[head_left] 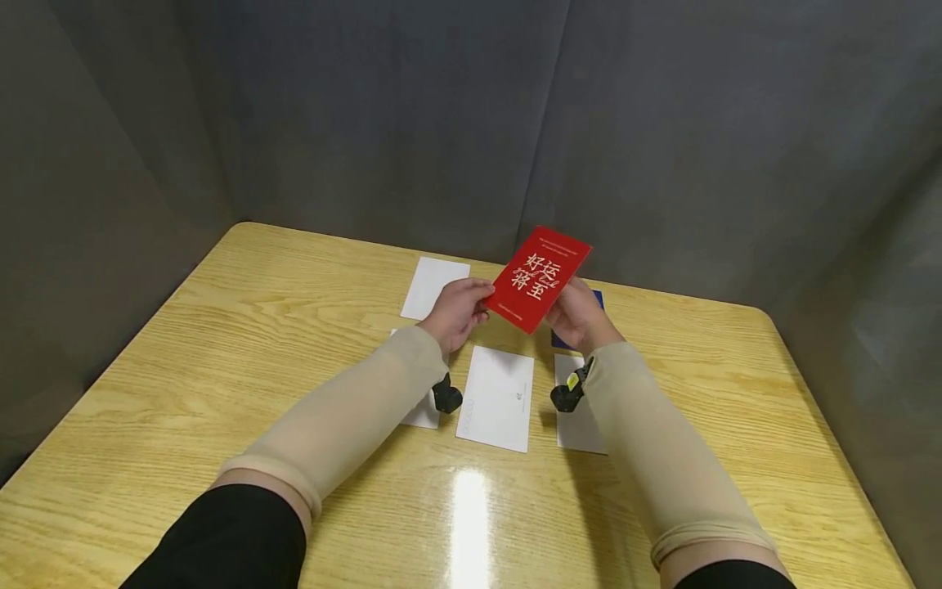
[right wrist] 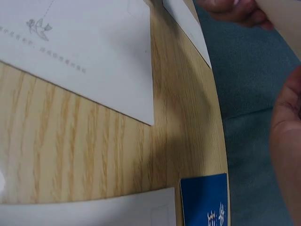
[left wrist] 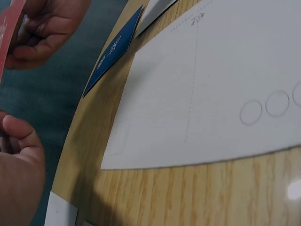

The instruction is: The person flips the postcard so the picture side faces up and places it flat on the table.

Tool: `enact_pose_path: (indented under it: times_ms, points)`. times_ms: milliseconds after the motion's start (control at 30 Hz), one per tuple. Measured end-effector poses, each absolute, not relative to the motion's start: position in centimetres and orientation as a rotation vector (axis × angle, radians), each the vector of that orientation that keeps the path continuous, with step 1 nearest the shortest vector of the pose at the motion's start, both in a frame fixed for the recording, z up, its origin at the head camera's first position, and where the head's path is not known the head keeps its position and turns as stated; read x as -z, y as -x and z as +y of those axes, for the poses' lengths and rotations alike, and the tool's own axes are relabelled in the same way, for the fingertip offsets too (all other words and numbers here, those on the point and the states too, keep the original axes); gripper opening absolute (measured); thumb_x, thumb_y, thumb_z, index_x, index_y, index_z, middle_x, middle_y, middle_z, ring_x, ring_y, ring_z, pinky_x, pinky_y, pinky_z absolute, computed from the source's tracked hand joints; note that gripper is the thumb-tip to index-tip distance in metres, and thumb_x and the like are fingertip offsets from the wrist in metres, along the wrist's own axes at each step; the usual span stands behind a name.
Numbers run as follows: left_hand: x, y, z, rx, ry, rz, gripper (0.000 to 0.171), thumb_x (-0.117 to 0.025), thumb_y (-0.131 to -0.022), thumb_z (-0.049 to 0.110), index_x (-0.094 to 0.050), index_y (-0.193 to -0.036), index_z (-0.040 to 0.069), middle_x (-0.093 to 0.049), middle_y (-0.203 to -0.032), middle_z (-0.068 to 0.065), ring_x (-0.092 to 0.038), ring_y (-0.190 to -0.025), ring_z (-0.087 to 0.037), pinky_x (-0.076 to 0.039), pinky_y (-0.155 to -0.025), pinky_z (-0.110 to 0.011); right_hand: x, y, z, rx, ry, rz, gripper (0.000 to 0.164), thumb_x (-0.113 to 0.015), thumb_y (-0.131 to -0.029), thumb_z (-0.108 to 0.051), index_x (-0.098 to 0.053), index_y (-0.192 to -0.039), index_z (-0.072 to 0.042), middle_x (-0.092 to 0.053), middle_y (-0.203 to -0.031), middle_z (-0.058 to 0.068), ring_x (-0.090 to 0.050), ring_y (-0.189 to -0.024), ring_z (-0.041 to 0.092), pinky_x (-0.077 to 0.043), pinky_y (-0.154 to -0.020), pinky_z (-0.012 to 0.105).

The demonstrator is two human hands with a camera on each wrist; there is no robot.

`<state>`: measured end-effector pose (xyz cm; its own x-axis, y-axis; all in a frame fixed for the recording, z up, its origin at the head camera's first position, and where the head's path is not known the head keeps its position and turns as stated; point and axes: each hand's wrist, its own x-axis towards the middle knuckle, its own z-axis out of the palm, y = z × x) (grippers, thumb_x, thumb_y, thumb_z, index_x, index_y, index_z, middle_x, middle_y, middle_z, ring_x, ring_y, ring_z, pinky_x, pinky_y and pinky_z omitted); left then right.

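Observation:
A red card with pale Chinese lettering is held tilted above the far part of the table. My left hand pinches its left corner between thumb and fingers. From the right side, my right hand grips the card near its edge, with part of that hand hidden behind it. In the right wrist view the card's plain beige back shows between both hands. Below lies a white postcard, faintly printed with circles, a dashed line and a small bird drawing.
Another white card lies at the far left, and one more sits partly under my left forearm. To the right are a white card and a blue card with white lettering. A dark curtain stands behind the wooden table.

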<state>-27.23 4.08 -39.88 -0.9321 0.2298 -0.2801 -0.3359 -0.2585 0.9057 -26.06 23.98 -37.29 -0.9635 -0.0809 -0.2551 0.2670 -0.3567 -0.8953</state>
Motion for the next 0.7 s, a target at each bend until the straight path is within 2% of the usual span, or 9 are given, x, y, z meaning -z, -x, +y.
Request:
enact_pose_path:
  times_ms: [100,267,400,567,700]
  points:
    - [40.1,27.3,3.9,-2.255,0.158,1.672,0.027,-0.056,-0.107,0.012,-0.063,-0.128,-0.002,-0.063,-0.107,-0.01,-0.053,-0.082,-0.015,-0.048,-0.065,-0.02,37.3,26.1,24.2,2.455,-0.262,1.607,0.03,-0.051,-0.11,-0.021,-0.054,-0.138,-0.013,-0.066,-0.118,0.003,-0.067,-0.101,0.015,-0.059,-0.084,0.028]
    - [40.4,27.4,3.5,-2.281,0.224,1.72,0.026,-0.057,-0.106,0.011,-0.063,-0.127,-0.003,-0.062,-0.11,-0.012,-0.055,-0.078,-0.013,-0.05,-0.063,-0.019,37.3,26.3,24.3,2.514,-0.296,1.577,0.021,-0.048,-0.111,-0.015,-0.058,-0.128,-0.009,-0.065,-0.113,0.005,-0.064,-0.097,0.015,-0.057,-0.084,0.023]
    - [40.4,27.4,3.3,-2.259,0.264,1.771,0.023,-0.058,-0.106,0.012,-0.064,-0.123,-0.003,-0.063,-0.109,-0.014,-0.058,-0.074,-0.013,-0.053,-0.073,-0.025,37.4,26.6,24.4,2.542,-0.327,1.586,0.019,-0.043,-0.112,-0.015,-0.057,-0.123,-0.008,-0.06,-0.11,0.006,-0.061,-0.095,0.014,-0.057,-0.082,0.021]
    - [40.2,27.1,3.1,-2.216,0.262,1.827,0.02,-0.058,-0.106,0.01,-0.063,-0.12,-0.003,-0.062,-0.105,-0.015,-0.06,-0.069,-0.012,-0.055,-0.09,-0.039,37.7,26.9,24.3,2.489,-0.417,1.736,0.016,-0.047,-0.111,-0.016,-0.057,-0.121,-0.009,-0.058,-0.113,0.006,-0.06,-0.098,0.014,-0.056,-0.082,0.019]
    - [40.3,27.0,3.0,-2.167,0.235,1.9,0.018,-0.059,-0.105,0.008,-0.063,-0.118,-0.004,-0.06,-0.103,-0.013,-0.059,-0.066,-0.01,-0.056,-0.093,-0.043,38.0,27.1,24.0,2.377,-0.487,1.899,0.018,-0.046,-0.111,-0.014,-0.054,-0.125,-0.006,-0.057,-0.115,0.006,-0.058,-0.101,0.015,-0.055,-0.086,0.02]
